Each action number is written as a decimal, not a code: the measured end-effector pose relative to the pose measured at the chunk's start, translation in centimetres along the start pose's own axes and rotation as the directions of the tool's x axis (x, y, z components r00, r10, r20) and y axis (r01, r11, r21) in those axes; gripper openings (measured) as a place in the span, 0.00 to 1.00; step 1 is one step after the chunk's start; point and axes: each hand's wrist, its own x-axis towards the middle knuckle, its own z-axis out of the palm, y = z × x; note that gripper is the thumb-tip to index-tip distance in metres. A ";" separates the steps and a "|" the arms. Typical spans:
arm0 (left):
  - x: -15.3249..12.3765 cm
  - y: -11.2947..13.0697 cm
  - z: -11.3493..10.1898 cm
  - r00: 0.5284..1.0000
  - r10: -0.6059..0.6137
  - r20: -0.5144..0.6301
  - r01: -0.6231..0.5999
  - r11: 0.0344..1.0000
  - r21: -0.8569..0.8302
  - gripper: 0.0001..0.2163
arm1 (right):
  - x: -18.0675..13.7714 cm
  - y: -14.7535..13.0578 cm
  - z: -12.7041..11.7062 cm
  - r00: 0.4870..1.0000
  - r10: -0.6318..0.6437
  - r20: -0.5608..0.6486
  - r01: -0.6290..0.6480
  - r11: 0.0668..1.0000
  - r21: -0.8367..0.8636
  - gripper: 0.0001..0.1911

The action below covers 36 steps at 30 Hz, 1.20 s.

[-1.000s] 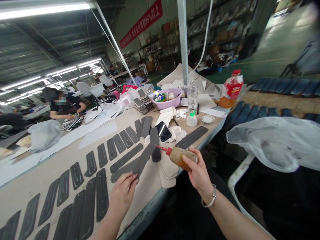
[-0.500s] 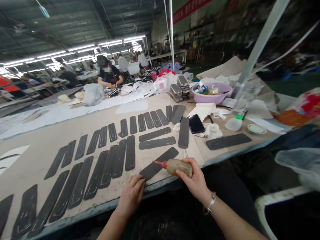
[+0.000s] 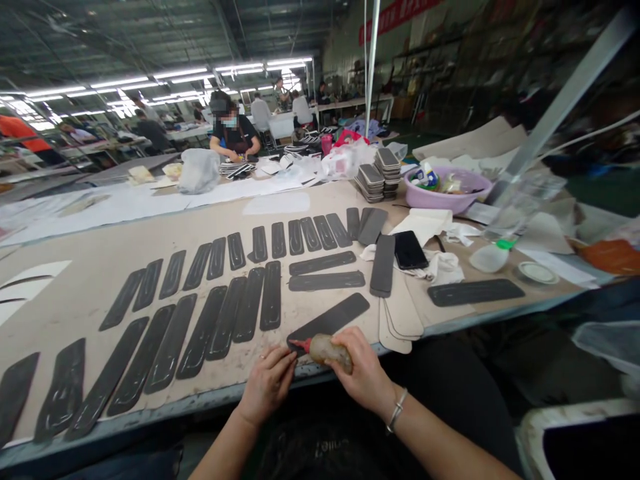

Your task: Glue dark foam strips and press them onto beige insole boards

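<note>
Glue bottle (image 3: 327,349) now lowered, nozzle at near end of dark strip (image 3: 334,318); right hand (image 3: 365,375) clenched round bottle; left hand (image 3: 267,385) flat-fingered, pressing same end; gluing likely starting.

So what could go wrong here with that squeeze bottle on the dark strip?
1. The amber squeeze bottle with the red nozzle, gripped in the right hand, points toward the left hand; its contents could land on those fingers.
2. The flat dark grey strip lies at the table edge, so it might slip off.
</note>
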 end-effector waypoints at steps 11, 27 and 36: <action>-0.1 -0.4 0.2 1.000 0.000 -0.005 0.000 1.000 -0.004 0.09 | -0.5 1.5 -3.3 0.983 0.060 -0.173 -0.086 0.985 -0.148 0.15; 0.0 -0.8 0.4 1.000 0.000 -0.011 0.000 1.000 -0.013 0.07 | -0.5 5.2 -8.5 0.879 0.065 -0.473 -0.276 0.877 -0.394 0.13; 0.5 0.3 -0.3 0.999 -0.050 -0.016 0.049 0.997 -0.058 0.06 | -0.5 1.8 -4.3 0.956 0.047 -0.290 -0.102 0.979 -0.176 0.14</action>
